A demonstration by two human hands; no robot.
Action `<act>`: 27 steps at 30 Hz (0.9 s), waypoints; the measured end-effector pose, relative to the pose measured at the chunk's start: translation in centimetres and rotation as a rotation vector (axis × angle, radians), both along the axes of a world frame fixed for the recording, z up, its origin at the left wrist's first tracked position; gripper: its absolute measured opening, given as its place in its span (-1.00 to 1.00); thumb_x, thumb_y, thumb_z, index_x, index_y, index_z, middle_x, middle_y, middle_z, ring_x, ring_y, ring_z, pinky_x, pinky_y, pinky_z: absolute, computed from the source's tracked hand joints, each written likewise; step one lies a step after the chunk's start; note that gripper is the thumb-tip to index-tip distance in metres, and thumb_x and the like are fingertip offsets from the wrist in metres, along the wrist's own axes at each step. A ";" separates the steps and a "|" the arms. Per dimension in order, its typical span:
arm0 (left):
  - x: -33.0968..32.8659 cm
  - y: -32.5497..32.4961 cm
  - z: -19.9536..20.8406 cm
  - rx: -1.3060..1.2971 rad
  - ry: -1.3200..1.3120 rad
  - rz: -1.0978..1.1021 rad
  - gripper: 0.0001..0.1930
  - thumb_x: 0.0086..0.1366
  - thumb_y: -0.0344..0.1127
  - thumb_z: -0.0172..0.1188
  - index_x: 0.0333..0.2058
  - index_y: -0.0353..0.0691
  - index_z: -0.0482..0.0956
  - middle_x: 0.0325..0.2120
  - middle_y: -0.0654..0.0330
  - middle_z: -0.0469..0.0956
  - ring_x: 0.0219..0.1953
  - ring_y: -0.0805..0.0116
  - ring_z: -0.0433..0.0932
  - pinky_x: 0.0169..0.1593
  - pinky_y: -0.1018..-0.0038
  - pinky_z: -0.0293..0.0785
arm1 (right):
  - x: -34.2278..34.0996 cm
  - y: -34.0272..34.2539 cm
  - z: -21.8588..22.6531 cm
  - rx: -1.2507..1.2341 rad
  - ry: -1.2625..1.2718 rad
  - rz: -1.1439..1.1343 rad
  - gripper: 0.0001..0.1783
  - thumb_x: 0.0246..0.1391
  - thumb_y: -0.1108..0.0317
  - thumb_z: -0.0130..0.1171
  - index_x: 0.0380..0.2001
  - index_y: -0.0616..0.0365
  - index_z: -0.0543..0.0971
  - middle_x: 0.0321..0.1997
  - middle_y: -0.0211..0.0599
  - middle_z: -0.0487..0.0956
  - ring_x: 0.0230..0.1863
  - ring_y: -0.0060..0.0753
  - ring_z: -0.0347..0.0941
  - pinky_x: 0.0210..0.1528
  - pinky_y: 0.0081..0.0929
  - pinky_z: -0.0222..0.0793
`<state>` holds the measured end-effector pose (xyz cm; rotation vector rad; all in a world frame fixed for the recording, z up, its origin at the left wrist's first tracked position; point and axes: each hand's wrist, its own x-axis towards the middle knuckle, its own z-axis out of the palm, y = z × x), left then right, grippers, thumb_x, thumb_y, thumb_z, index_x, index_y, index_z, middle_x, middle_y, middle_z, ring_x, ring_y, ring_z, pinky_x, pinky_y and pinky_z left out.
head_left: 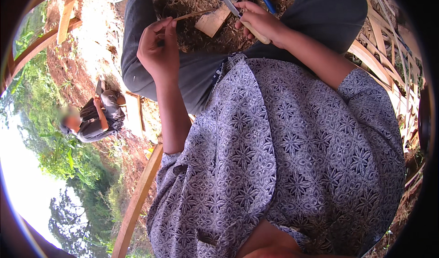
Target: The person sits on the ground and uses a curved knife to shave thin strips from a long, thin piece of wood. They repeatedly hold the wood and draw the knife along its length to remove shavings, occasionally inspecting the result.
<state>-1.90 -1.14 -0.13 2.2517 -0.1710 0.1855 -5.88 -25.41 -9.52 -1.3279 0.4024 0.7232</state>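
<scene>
Between the thumb and fingertips of my left hand [160, 45] is one end of a thin bamboo strip [192, 15], which points right toward a flat wooden piece. My right hand [263, 22] is closed around the pale wooden handle of a knife [254, 30]. Its curved metal blade points up and away, its tip cut off by the upper edge. A flat light-brown wood piece [214, 22] lies between my hands, just left of the knife blade. Whether the strip touches this piece I cannot tell.
A blue-handled tool [265, 0] lies beyond my right hand. Shavings [190, 38] cover the ground between my legs. Long split strips [382, 56] are piled at the right. A wooden beam [139, 198] stands at lower left. Another person [93, 120] sits farther left, holding a dark blade.
</scene>
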 end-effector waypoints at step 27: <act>-3.9 -1.5 -3.3 0.103 -0.126 -0.070 -0.80 0.14 -0.53 0.38 -0.27 -0.20 0.60 -0.31 0.14 0.62 -0.31 0.17 0.61 -0.21 0.35 0.54 | -2.7 2.5 1.2 -0.123 -0.538 -0.026 -0.69 0.45 0.24 0.03 0.14 0.12 0.47 -0.42 -0.51 0.47 -0.48 -0.77 0.31 -0.42 -0.66 0.27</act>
